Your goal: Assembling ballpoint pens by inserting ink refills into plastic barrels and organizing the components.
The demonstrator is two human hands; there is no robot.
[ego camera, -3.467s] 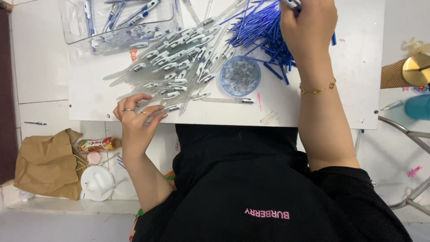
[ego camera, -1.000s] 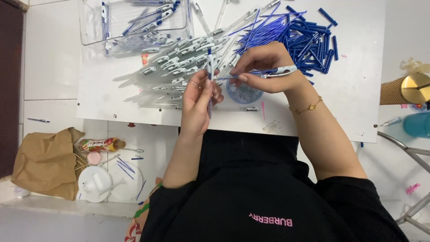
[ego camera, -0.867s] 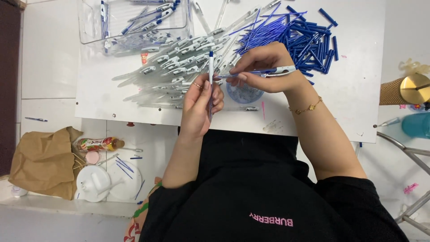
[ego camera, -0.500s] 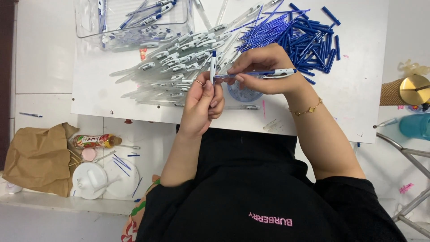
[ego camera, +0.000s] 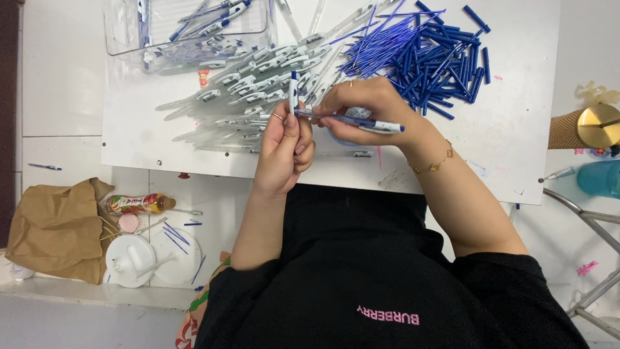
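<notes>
My left hand (ego camera: 284,150) is closed around a clear pen barrel (ego camera: 294,90) held upright over the white board (ego camera: 516,129). My right hand (ego camera: 365,106) pinches a blue refill at the barrel and also holds an assembled pen (ego camera: 371,124) across its fingers. Behind the hands lies a heap of clear pen barrels (ego camera: 245,90). A pile of blue caps and refills (ego camera: 433,58) sits to the right of it. A small round dish is mostly hidden under my right hand.
A clear plastic tray (ego camera: 187,29) with finished pens stands at the board's far left. On the floor to the left are a brown paper bag (ego camera: 51,229), a bottle (ego camera: 135,203) and a white lid (ego camera: 139,258). A gold-topped object (ego camera: 597,126) stands at the right.
My left hand left the board's near edge and rose with a barrel. My right hand came back from the blue pile with a refill and met it. Both hands have hardly moved lately.
</notes>
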